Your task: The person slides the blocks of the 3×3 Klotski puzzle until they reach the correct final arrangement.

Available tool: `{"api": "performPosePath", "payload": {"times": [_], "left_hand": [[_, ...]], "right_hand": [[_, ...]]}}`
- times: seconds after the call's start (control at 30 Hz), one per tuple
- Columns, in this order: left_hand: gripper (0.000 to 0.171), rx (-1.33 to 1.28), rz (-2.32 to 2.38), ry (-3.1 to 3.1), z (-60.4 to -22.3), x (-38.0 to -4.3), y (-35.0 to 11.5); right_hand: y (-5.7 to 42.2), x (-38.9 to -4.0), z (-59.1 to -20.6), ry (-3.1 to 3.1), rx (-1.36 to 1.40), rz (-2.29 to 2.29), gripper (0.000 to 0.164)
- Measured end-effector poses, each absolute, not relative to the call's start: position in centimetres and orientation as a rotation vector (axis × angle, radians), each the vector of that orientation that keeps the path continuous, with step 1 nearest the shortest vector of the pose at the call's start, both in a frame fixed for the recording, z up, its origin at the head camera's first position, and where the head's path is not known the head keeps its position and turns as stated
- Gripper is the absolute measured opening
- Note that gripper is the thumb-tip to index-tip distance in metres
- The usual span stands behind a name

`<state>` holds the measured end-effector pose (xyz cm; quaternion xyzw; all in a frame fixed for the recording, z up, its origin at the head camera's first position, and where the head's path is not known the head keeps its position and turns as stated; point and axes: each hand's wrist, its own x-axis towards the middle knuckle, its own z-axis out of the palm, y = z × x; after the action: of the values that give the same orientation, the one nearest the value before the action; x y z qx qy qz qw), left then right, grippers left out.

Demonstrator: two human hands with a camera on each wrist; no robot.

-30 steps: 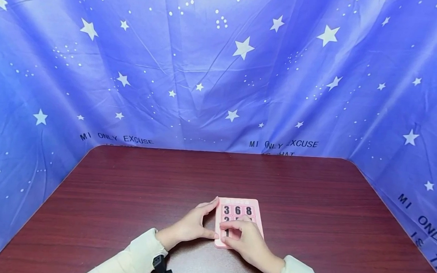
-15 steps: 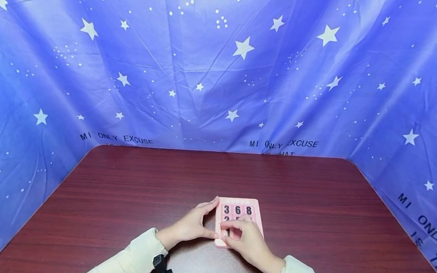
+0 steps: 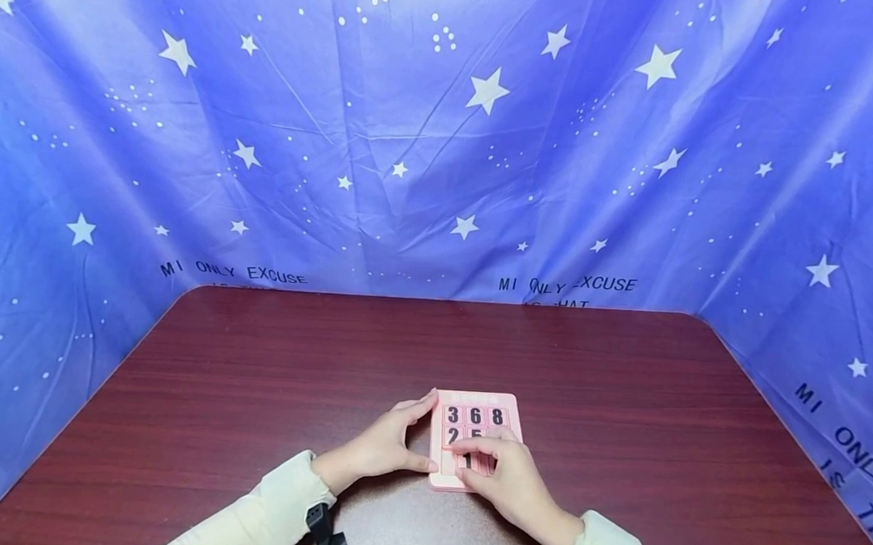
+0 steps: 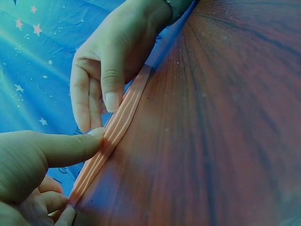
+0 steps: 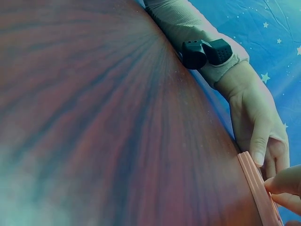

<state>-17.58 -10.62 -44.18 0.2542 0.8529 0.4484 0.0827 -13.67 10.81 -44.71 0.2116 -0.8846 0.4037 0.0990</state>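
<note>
A pink sliding number puzzle lies flat on the table. Tiles 3, 6 and 8 make up its top row, with 2 and 5 partly showing below. My left hand holds its left side, thumb near the lower corner and fingers at the upper one. My right hand bends over the lower part, thumb and forefinger at the number 1 tile in the bottom row. Tiles at the right are hidden under this hand. In the left wrist view, the left thumb presses the puzzle's ridged edge.
The dark red wood-grain table extends on all sides of the puzzle. Behind it and at both sides hangs a blue curtain with white stars. A black wrist camera sits at the left cuff.
The number 1 tile has slid right, from the bottom row's left column to its middle, and my right hand has moved right with it. My left hand stays at the puzzle's left side.
</note>
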Motion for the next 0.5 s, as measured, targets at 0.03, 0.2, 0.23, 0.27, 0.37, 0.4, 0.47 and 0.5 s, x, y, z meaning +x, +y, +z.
{"api": "performPosePath", "payload": {"times": [0.03, 0.2, 0.23, 0.27, 0.37, 0.4, 0.47, 0.5], "left_hand": [[0.097, 0.759, 1.339, 2.548, -44.2, -17.6, -10.6], [0.098, 0.757, 1.333, 2.557, -44.2, -17.6, -10.6], [0.098, 0.758, 1.332, 2.558, -44.2, -17.5, -10.6], [0.098, 0.756, 1.332, 2.557, -44.2, -17.5, -10.6], [0.098, 0.749, 1.339, 2.549, -44.2, -17.6, -10.6], [0.097, 0.749, 1.343, 2.545, -44.2, -17.6, -10.6], [0.097, 0.751, 1.344, 2.544, -44.2, -17.6, -10.6], [0.097, 0.753, 1.343, 2.544, -44.2, -17.6, -10.6]], "right_hand": [[10.9, -13.6, -44.7, -2.617, 0.617, 1.196, 0.028], [11.6, -13.6, -44.7, -2.61, 0.598, 1.186, 0.028], [11.7, -13.5, -44.7, -2.607, 0.597, 1.185, 0.028], [11.8, -13.6, -44.8, -2.607, 0.594, 1.183, 0.029], [12.1, -13.6, -44.8, -2.595, 0.595, 1.178, 0.029], [12.2, -13.6, -44.9, -2.591, 0.596, 1.178, 0.03], [12.3, -13.6, -44.9, -2.583, 0.597, 1.18, 0.03], [12.4, -13.6, -45.0, -2.584, 0.589, 1.179, 0.03]]}}
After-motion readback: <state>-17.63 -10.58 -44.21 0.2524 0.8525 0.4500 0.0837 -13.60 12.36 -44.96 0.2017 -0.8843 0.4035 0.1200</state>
